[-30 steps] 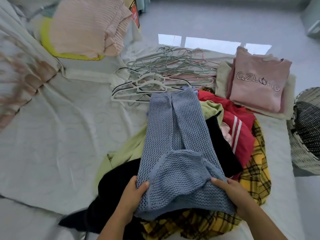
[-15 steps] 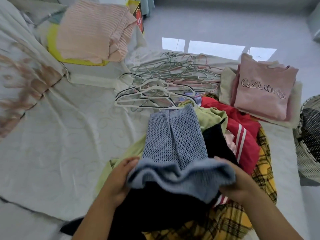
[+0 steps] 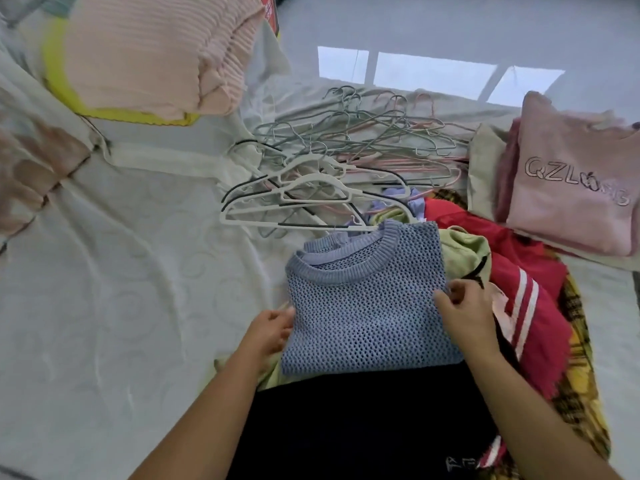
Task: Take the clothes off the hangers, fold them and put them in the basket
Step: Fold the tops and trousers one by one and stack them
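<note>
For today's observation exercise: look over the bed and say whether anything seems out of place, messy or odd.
Nothing is damaged or spilled. The empty hangers lie in a tangled heap rather than stacked, and unfolded clothes sit crumpled under the blue knit sweater, which both hands, left hand and right hand, hold neatly folded.

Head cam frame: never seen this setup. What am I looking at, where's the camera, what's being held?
There is no robot here. A person wears a wide-angle camera on the head, looking forward and down, so the two arms at the bottom are their own. They work over a bed sheet. The left hand and right hand grip the side edges of a folded blue knit sweater, collar facing away. It lies on a pile of unfolded clothes: black, red with white stripes, green, and yellow plaid. Beyond it is a heap of empty hangers. A folded pink sweatshirt sits to the right, and a folded pink ribbed knit at far left.
</note>
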